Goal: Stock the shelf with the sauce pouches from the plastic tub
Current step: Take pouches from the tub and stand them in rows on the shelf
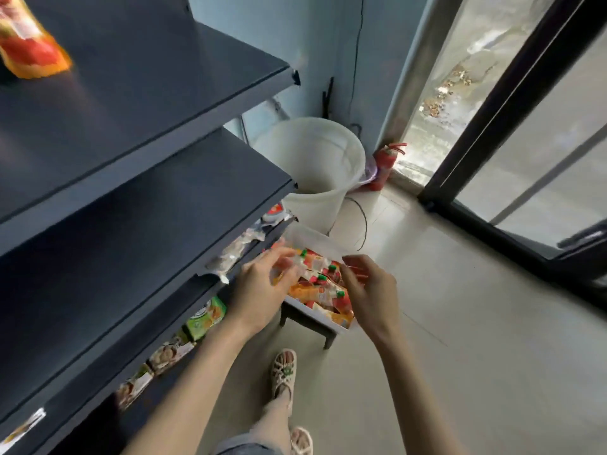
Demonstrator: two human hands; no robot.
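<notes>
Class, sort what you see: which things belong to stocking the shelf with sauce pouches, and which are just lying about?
Job in hand: pouches, tub, shelf, left hand, right hand, shelved pouch up top.

Lying about: bucket, fire extinguisher, cable, boxes on the lower shelf, stool under the tub.

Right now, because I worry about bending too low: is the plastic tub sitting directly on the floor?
No, the plastic tub rests on a small dark stool whose legs stand on the tiled floor.
</notes>
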